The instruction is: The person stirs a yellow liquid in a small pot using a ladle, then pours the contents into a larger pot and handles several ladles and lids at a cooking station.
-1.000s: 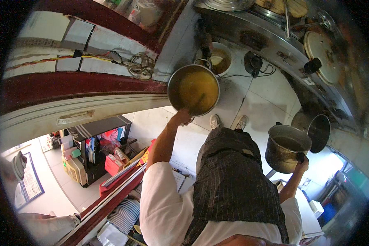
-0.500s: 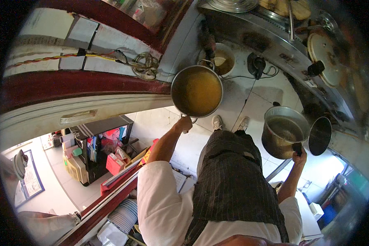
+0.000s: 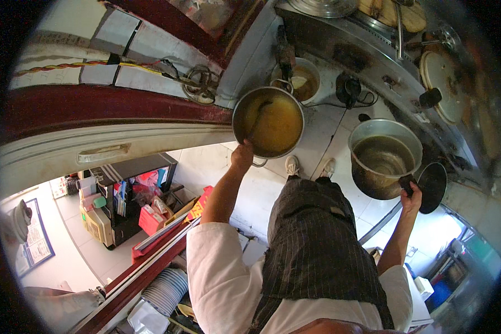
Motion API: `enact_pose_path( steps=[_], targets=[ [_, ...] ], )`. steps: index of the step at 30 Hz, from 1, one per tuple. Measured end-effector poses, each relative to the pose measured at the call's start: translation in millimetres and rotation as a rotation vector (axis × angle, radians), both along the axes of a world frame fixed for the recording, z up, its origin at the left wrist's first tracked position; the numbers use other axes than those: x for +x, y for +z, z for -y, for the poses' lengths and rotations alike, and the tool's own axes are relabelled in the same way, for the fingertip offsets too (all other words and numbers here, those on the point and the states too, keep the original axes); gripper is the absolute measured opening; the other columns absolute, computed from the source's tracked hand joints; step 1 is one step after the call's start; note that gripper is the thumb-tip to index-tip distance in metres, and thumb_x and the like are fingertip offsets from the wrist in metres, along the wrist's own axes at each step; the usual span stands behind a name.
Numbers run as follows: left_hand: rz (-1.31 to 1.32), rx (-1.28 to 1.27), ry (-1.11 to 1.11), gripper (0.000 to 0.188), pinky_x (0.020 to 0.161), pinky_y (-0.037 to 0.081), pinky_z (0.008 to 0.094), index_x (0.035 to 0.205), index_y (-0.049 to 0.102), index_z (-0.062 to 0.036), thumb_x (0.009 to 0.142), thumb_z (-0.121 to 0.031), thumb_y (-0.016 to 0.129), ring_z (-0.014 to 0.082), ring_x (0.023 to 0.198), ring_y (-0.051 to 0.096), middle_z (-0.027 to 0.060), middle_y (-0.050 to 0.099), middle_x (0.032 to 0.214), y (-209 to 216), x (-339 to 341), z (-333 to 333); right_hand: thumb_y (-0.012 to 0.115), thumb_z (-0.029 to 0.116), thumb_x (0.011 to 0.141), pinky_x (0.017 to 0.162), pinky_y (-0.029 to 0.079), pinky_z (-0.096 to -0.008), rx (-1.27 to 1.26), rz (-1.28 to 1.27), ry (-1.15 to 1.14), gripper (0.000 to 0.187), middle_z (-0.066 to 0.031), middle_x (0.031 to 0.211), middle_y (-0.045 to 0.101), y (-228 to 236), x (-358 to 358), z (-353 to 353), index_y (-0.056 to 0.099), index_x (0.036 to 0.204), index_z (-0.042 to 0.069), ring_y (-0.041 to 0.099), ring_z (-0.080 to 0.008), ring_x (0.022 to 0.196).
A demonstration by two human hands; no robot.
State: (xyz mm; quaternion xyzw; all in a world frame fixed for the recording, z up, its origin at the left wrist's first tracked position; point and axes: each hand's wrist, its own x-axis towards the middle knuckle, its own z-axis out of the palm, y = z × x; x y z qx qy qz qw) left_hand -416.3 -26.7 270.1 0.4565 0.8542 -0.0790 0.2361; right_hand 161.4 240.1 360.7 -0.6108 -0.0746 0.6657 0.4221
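My left hand [image 3: 241, 157] is closed at the near rim of a round metal pot [image 3: 236, 133] of yellow-brown liquid. From it a dark, thin-handled ladle [image 3: 257, 121] reaches into the liquid; its bowl is partly sunk and not clearly seen. A ring handle of this pot shows just below my hand. At the right, my right hand [image 3: 411, 196] grips the black handle of a second, deeper metal pot [image 3: 373, 181]. Brownish liquid lies inside that pot, which is held a little tilted above the floor.
Next to my right hand is a dark round pan [image 3: 433, 188]. A bucket [image 3: 313, 69] stands beyond the left pot, with a black corded device [image 3: 348, 89] on the floor. The steel stove counter [image 3: 339, 33] curves along the far right; a red-edged ledge [image 3: 111, 108] runs left.
My left hand has moved slightly up and left, and a ladle now shows in the left pot. The right pot has risen and tipped, so more of its inside shows.
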Motion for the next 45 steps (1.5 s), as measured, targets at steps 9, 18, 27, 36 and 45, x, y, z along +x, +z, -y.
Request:
enact_pose_path(
  steps=[9,18,27,36,45],
  targets=[
    [0.379,-0.261,-0.554,0.018,0.052,0.048,0.0412,0.074,0.065,0.0002,0.065,-0.015,0.060,0.0274,0.063,0.061,0.0156,0.060,0.065,-34.0,20.9,19.6,0.053,0.000,0.073,0.031,0.031,-0.0223,0.020,0.089,-0.002,0.020,-0.0050,0.080,0.059,1.4,-18.9,4.6,0.055,0.090,0.009,0.052,-0.0163,0.052],
    [0.195,0.190,0.157,0.023,0.062,0.050,0.0450,0.091,0.058,-0.0015,0.081,-0.018,0.047,0.0314,0.071,0.062,0.0199,0.062,0.070,-64.0,-19.1,16.4,0.054,0.001,0.073,0.030,0.039,-0.0221,0.049,0.157,-0.010,0.013,-0.0064,0.074,0.059,-6.6,-8.5,10.7,0.055,0.085,0.005,0.054,-0.0153,0.049],
    [0.296,-0.194,-0.393,0.019,0.055,0.048,0.0401,0.080,0.063,0.0002,0.068,-0.011,0.053,0.0297,0.061,0.060,0.0193,0.057,0.061,-34.5,25.2,22.0,0.054,0.001,0.073,0.038,0.040,-0.0195,0.093,0.099,0.065,0.021,-0.0049,0.080,0.060,-9.9,1.3,27.8,0.056,0.093,0.004,0.057,-0.0134,0.060],
    [0.204,0.146,0.108,0.043,0.070,0.046,0.0491,0.112,0.047,-0.0003,0.089,-0.034,0.034,0.0409,0.083,0.058,0.0284,0.059,0.085,-21.2,-3.0,12.7,0.055,-0.003,0.070,0.056,0.050,-0.0252,0.144,0.060,0.042,0.026,-0.0081,0.088,0.060,16.1,-9.4,36.0,0.055,0.095,0.001,0.059,-0.0194,0.073],
    [0.197,-0.308,-0.746,0.025,0.066,0.049,0.0380,0.079,0.064,-0.0020,0.073,-0.022,0.051,0.0278,0.075,0.062,0.0224,0.061,0.083,-44.0,23.5,11.3,0.058,-0.003,0.067,0.056,0.047,-0.0249,0.274,0.011,0.150,0.033,-0.0086,0.091,0.060,60.0,-38.7,45.8,0.054,0.099,0.003,0.059,-0.0180,0.075]
  ],
)
